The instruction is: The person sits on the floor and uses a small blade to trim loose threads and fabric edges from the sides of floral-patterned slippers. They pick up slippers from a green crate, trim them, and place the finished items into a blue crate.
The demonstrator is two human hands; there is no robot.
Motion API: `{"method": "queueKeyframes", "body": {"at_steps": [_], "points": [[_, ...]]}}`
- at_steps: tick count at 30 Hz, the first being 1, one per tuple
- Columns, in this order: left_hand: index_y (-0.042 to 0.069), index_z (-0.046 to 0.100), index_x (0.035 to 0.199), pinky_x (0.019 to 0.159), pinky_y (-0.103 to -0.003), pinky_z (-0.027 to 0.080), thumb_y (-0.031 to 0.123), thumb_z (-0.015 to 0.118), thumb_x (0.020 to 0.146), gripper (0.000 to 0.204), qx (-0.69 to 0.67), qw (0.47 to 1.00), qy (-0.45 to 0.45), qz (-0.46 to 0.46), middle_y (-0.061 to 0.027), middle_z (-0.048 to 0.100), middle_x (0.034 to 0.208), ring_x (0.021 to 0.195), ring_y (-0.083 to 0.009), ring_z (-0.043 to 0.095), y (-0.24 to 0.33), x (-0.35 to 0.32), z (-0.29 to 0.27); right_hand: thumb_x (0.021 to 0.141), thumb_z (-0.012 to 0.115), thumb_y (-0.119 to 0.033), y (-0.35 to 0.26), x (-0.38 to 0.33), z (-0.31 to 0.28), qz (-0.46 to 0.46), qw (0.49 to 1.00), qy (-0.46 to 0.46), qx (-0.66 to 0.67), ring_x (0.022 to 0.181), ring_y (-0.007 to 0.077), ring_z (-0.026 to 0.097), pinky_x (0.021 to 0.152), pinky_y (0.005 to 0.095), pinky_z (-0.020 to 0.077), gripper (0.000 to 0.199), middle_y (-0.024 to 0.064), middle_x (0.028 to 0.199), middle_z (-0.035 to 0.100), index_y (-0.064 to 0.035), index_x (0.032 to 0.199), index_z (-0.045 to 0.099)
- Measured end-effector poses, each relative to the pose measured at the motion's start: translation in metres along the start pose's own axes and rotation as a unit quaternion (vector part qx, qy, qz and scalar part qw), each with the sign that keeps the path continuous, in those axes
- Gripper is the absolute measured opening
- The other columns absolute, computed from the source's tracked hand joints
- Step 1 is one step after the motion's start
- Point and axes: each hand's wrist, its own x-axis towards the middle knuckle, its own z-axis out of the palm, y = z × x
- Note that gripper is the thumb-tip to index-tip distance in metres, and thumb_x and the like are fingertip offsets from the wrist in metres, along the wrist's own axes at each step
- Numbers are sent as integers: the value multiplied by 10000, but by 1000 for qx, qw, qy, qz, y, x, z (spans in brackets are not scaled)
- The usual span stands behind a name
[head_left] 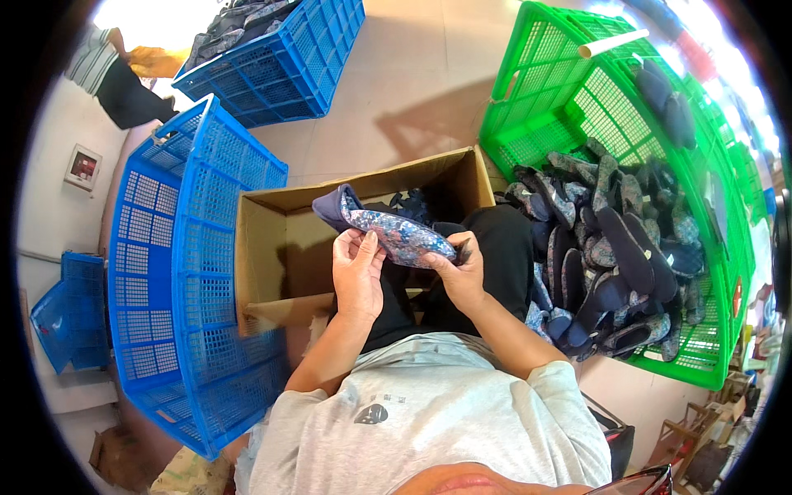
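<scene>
A soft fabric slipper (400, 237), blue with a multicoloured floral pattern and dark navy lining, is stretched between my two hands above my lap. My left hand (360, 268) pinches it near its raised navy end, thumb on top. The other end is gripped by my right hand (462, 271), its thumb pressed along the lower edge. Beneath the slipper stands an open cardboard box (272, 262) with some dark pieces inside, which I cannot make out clearly. Many similar slippers (610, 239) lie heaped to my right.
A large green mesh crate (528, 82) holds the heap on the right. To the left stands a blue mesh crate (198, 272); another blue crate (305, 62) at the far side is filled with dark floral items. A pale tube (612, 44) lies across the green crate's rim.
</scene>
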Motion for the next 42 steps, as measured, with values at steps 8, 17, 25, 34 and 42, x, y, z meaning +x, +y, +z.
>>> {"method": "queueKeyframes", "body": {"at_steps": [8, 17, 25, 34, 42], "points": [[16, 621, 1087, 904, -305, 506, 33, 706, 891, 214, 94, 993, -64, -5, -70, 683, 1034, 952, -155, 647, 23, -3, -23, 843, 794, -122, 11, -1, 7, 90, 993, -75, 1, 763, 57, 517, 676, 220, 457, 301, -15, 840, 556, -51, 945, 520], [24, 623, 1080, 907, -308, 492, 8, 700, 884, 211, 89, 994, -18, 56, -55, 679, 1040, 952, -147, 636, 7, 1, -39, 922, 712, -192, 1, 11, 15, 133, 984, -122, 3, 899, 94, 580, 831, 254, 485, 250, 21, 1010, 629, -20, 1080, 623], [10, 622, 1067, 875, -287, 492, 16, 696, 903, 180, 133, 988, -16, 72, -42, 663, 1019, 933, -121, 611, -5, 0, -37, 969, 647, -140, 9, 28, 11, 65, 953, -133, -264, 820, 88, 568, 753, 246, 482, 136, 30, 888, 626, -14, 971, 595], [-5, 617, 1062, 856, -274, 490, 20, 682, 917, 161, 143, 986, -30, 76, -47, 662, 1017, 921, -112, 604, -6, 1, -37, 993, 603, -140, 14, 29, 17, 155, 986, -53, 30, 792, 108, 575, 764, 253, 483, 154, 46, 875, 620, -6, 925, 573], [-28, 622, 1057, 845, -260, 483, 92, 646, 964, 154, 333, 937, -22, 102, -55, 676, 1022, 920, -94, 596, 0, -8, -43, 962, 649, -122, 16, 29, 35, 21, 998, -9, -66, 717, 99, 528, 656, 252, 447, 140, 27, 831, 584, -22, 905, 569]]}}
